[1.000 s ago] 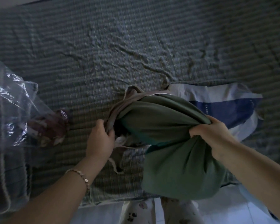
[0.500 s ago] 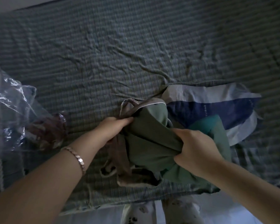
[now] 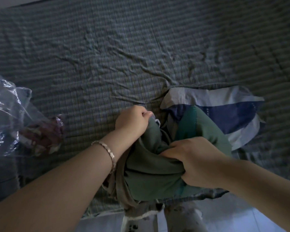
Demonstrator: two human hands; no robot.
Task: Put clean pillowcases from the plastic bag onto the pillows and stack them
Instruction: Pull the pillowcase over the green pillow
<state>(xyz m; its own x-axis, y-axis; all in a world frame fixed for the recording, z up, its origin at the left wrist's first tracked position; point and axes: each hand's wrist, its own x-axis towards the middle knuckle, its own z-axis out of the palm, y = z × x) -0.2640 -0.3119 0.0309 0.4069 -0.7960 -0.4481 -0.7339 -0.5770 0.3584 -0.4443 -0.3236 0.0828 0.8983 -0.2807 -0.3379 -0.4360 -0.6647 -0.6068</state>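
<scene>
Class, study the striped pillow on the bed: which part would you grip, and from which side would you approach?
Probably grip the striped pillow along its free right edge, coming from the right. Its near left part lies under the green pillow, so there is little to take hold of there, while the right end lies bare and flat on the bed.

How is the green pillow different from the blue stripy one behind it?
The green pillow is plain; the blue stripy pillow has dark blue and pale bands. The green pillow is bunched up, gripped by the left hand and right hand; no hand touches the blue stripy pillow. The green pillow overlaps the blue stripy pillow's near edge. Both are soft and lie on the checked bed.
</scene>
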